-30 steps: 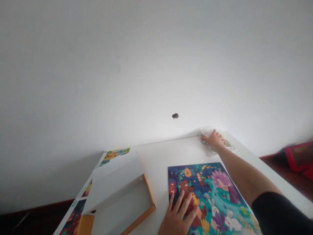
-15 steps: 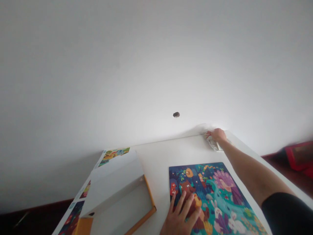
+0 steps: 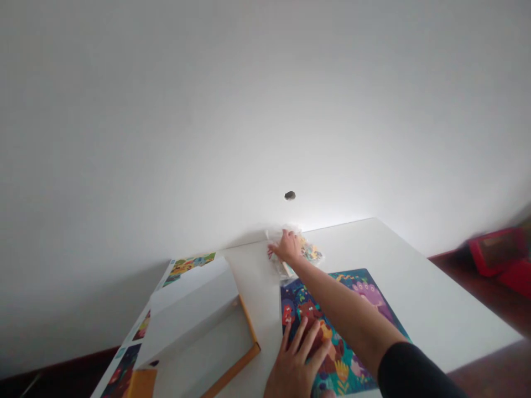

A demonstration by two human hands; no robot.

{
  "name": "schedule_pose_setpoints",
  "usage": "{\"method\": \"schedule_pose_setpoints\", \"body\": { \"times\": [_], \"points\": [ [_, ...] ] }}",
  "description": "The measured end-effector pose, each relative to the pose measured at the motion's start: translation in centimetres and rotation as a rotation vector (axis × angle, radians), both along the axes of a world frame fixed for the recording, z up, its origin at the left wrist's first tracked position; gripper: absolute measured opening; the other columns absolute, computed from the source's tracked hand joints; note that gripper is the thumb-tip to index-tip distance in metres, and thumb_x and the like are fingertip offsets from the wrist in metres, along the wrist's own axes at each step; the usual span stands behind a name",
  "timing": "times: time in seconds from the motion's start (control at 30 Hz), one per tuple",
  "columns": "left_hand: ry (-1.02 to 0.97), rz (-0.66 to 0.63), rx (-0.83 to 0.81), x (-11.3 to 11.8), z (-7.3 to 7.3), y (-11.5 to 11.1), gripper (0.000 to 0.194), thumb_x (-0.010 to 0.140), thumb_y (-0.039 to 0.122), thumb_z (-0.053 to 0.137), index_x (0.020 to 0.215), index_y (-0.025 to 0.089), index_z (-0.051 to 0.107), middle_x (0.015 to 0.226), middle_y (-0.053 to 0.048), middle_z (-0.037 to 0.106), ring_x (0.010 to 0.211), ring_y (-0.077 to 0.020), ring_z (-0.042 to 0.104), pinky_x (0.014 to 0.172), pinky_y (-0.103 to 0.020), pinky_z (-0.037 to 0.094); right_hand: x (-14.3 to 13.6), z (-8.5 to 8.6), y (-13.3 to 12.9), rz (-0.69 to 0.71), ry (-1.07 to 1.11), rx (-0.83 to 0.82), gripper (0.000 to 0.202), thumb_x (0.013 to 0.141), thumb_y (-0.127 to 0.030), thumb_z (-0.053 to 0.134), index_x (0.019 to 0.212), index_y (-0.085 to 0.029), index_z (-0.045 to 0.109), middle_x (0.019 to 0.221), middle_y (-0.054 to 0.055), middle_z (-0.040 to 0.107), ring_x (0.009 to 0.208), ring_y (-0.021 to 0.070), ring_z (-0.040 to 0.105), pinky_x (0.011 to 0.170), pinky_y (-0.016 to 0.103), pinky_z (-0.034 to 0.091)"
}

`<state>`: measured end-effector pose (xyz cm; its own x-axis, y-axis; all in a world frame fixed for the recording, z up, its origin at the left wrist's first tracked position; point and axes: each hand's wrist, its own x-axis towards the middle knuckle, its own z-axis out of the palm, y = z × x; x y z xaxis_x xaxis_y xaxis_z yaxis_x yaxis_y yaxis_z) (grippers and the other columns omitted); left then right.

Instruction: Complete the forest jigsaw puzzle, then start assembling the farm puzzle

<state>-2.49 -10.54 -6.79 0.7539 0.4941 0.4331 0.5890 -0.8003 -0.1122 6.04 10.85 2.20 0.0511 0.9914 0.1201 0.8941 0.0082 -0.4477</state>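
My left hand (image 3: 296, 359) lies with its fingers spread on the lower left part of a colourful animal picture board (image 3: 352, 359). At the back of the white table, by the wall, my right hand (image 3: 288, 247) is on a clear plastic bag (image 3: 311, 251) with small coloured pieces in it, its fingers bent onto the plastic. My right forearm passes over the board and hides part of it.
An open white box with orange edges (image 3: 249, 320) is on the left of the table (image 3: 423, 287), over printed picture sheets (image 3: 182, 268). The wall behind has a small hole (image 3: 290, 195). A red object (image 3: 500, 251) is beyond the table at the right.
My right hand and the plastic bag have moved left along the back of the table, from its right corner to behind the board's left part. My left hand stays on the board.
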Motion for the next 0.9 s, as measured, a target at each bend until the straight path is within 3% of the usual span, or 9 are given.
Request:
{"method": "schedule_pose_setpoints", "body": {
  "times": [0.07,0.13,0.27,0.4,0.57,0.67,0.77,0.83,0.9],
  "points": [
    [0.016,0.000,-0.098,-0.2,0.5,-0.3,0.079,0.079,0.072,0.043,0.146,0.031,0.035,0.151,-0.005,0.039,0.134,-0.0324,0.038,0.114,-0.046,0.018,-0.9,0.3,-3.5,0.015,0.041,0.071,0.090,0.083,-0.057,0.064,0.146,-0.005,0.027,0.143,0.026,0.034,0.129,0.0397,0.034,0.105,0.049,0.029],
    [0.034,0.013,-0.197,-0.2,0.9,-0.6,0.076,0.081,0.068,0.046,0.147,0.032,0.033,0.149,-0.004,0.041,0.133,-0.0329,0.039,0.114,-0.049,0.019,-0.4,-0.1,-7.9,0.055,0.033,0.129,0.091,0.085,-0.054,0.062,0.150,-0.007,0.018,0.151,0.024,0.021,0.136,0.0415,0.021,0.109,0.053,0.019],
    [0.086,0.065,-0.391,0.9,1.1,-1.1,0.071,0.084,0.064,0.044,0.148,0.036,0.029,0.148,-0.004,0.043,0.133,-0.0338,0.040,0.113,-0.058,0.018,4.3,-3.3,-17.3,-0.009,-0.144,0.057,0.076,0.083,-0.040,0.063,0.150,-0.022,0.030,0.155,0.016,0.018,0.140,0.0437,0.010,0.109,0.057,0.016],
    [0.034,0.113,-0.402,3.9,1.0,-1.2,0.077,0.086,0.058,0.046,0.152,0.030,0.017,0.159,-0.005,0.015,0.143,-0.0365,0.019,0.114,-0.060,0.015,11.0,-7.8,-23.1,-0.204,-0.322,-0.007,0.062,0.089,-0.044,0.054,0.146,-0.026,0.040,0.155,0.013,0.018,0.139,0.0466,0.009,0.106,0.065,0.015],
    [-0.031,0.079,-0.430,8.6,1.5,-0.2,0.081,0.088,0.059,0.041,0.153,0.020,0.012,0.160,-0.007,0.008,0.146,-0.0365,0.008,0.116,-0.059,0.013,17.6,-10.5,-24.0,-0.242,-0.444,0.052,0.065,0.092,-0.061,0.042,0.146,-0.026,0.038,0.155,0.011,0.019,0.141,0.0380,0.010,0.108,0.059,0.020],
    [-0.117,0.033,-0.507,10.2,1.9,0.8,0.087,0.085,0.062,0.045,0.153,0.017,0.013,0.160,-0.008,0.010,0.146,-0.0352,0.007,0.117,-0.057,0.015,20.1,-10.7,-22.8,-0.257,-0.476,0.068,0.065,0.093,-0.061,0.041,0.147,-0.028,0.036,0.156,0.009,0.019,0.141,0.0369,0.012,0.108,0.059,0.021],
    [-0.275,-0.003,-0.567,10.2,1.8,1.7,0.074,0.089,0.051,0.045,0.152,0.019,0.020,0.159,-0.005,0.017,0.147,-0.0276,0.013,0.118,-0.048,0.022,22.0,-10.4,-21.3,-0.245,-0.463,0.059,0.064,0.093,-0.061,0.040,0.148,-0.029,0.034,0.155,0.007,0.021,0.141,0.0349,0.014,0.109,0.057,0.021],
    [-0.418,0.095,-0.563,9.7,1.4,2.3,0.061,0.094,0.039,0.040,0.150,0.020,0.027,0.157,-0.005,0.025,0.146,-0.0233,0.016,0.117,-0.044,0.026,23.3,-10.1,-20.3,-0.221,-0.443,0.046,0.064,0.093,-0.063,0.040,0.148,-0.031,0.034,0.155,0.006,0.022,0.141,0.0340,0.015,0.110,0.056,0.021],
    [-0.514,0.296,-0.520,9.3,1.1,2.9,0.055,0.095,0.028,0.036,0.149,0.019,0.030,0.156,-0.006,0.027,0.147,-0.0233,0.012,0.116,-0.045,0.028,24.6,-9.9,-19.7,-0.192,-0.430,0.034,0.064,0.093,-0.064,0.039,0.148,-0.033,0.033,0.155,0.004,0.022,0.141,0.0340,0.015,0.110,0.056,0.022]
  ]
}}
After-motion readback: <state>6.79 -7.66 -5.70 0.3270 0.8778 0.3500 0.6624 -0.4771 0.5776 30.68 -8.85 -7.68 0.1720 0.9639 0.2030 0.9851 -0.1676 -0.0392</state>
